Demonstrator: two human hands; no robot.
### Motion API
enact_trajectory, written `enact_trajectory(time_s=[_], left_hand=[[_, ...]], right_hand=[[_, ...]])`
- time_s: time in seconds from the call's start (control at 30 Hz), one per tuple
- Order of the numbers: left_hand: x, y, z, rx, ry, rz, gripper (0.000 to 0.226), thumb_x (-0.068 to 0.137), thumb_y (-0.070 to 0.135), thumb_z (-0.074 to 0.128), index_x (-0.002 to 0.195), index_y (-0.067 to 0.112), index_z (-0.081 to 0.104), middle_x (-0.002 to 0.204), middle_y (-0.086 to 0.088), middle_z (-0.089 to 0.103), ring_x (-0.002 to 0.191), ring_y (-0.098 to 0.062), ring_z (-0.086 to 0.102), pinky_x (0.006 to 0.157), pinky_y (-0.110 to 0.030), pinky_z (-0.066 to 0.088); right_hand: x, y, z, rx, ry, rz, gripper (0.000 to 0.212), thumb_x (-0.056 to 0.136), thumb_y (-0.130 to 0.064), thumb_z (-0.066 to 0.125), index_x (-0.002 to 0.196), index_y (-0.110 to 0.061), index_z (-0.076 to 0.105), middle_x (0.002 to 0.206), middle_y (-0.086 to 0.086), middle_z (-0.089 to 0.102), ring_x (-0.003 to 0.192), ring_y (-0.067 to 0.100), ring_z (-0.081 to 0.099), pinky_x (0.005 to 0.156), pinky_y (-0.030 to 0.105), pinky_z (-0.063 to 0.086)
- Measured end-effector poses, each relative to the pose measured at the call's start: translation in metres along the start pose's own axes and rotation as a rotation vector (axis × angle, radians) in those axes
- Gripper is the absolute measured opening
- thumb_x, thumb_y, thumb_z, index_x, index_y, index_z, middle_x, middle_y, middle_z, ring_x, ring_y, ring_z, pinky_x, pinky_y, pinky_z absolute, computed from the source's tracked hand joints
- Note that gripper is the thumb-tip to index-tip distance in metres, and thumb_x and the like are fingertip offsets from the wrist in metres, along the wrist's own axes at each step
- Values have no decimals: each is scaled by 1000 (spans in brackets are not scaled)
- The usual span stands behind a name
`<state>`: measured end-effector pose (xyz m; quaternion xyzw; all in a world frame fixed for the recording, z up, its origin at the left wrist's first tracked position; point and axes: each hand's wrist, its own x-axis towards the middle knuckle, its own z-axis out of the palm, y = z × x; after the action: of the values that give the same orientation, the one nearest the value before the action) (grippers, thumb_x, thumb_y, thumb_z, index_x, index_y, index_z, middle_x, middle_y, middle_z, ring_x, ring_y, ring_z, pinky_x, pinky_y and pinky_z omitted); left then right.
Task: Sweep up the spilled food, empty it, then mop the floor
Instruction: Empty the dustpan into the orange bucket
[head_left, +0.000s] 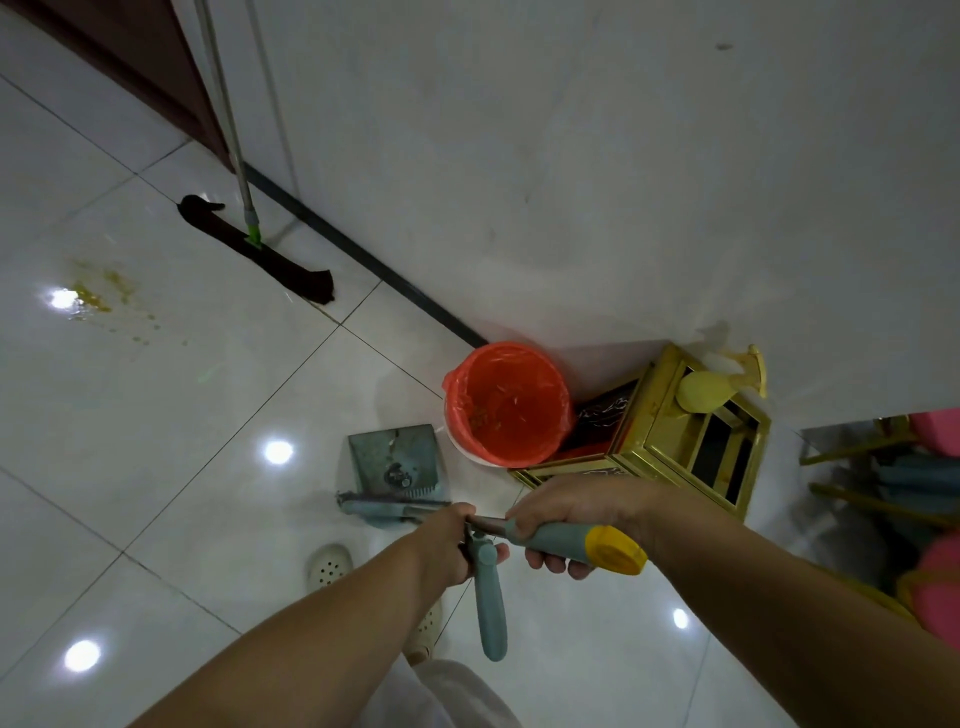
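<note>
My left hand (451, 545) grips the grey-green dustpan handle (491, 603), and the dustpan (395, 460) stands on the floor just left of the orange-lined bin (506, 402). My right hand (571, 512) holds the broom handle (582, 543) with its yellow end cap; the broom head (387, 506) lies across the dustpan's near edge. Yellow food stains (96, 299) mark the tiles at far left. A flat mop (260, 254) with a dark cloth leans against the wall beyond them.
A gold-framed stand (675, 447) sits right of the bin against the white wall. Pink stools (935, 597) and gold legs crowd the right edge. A dark door (130, 62) is at top left. My white shoe (328, 564) is below the dustpan.
</note>
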<state>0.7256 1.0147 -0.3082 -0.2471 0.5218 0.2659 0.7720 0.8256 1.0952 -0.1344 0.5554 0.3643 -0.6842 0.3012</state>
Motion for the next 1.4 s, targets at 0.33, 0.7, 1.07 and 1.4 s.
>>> enact_trajectory(time_s=[0.33,0.7,1.07,1.4], left_hand=[[-15,18,-8,54,32,-18,22,98,18,45,87,0,50,68,-18,55,58,-32,58,52,-46,51],[-15,2,6,99,-34,-82,29,99,27,45,99,-1,50,58,-17,60,45,-30,65,47,-43,56],[-37,-32,16,185,-94,54,30,99,12,44,125,-2,50,114,-21,60,94,-29,62,55,-43,59],[-88,-38,0,356,-94,259,25,89,14,59,108,-2,58,80,-13,58,67,-24,61,62,-35,57]], right_hand=[[1,-19,13,-44,20,9,32,83,-26,60,106,-4,64,75,4,64,56,9,58,50,17,47],[-9,-6,5,-94,75,78,37,82,-22,59,114,-3,61,71,5,62,46,7,58,46,15,45],[-19,31,3,-77,132,4,39,84,-25,60,115,0,61,70,6,62,49,11,54,44,15,41],[-38,25,-13,-410,181,-7,51,91,-52,52,107,-6,65,62,4,66,43,11,52,43,16,42]])
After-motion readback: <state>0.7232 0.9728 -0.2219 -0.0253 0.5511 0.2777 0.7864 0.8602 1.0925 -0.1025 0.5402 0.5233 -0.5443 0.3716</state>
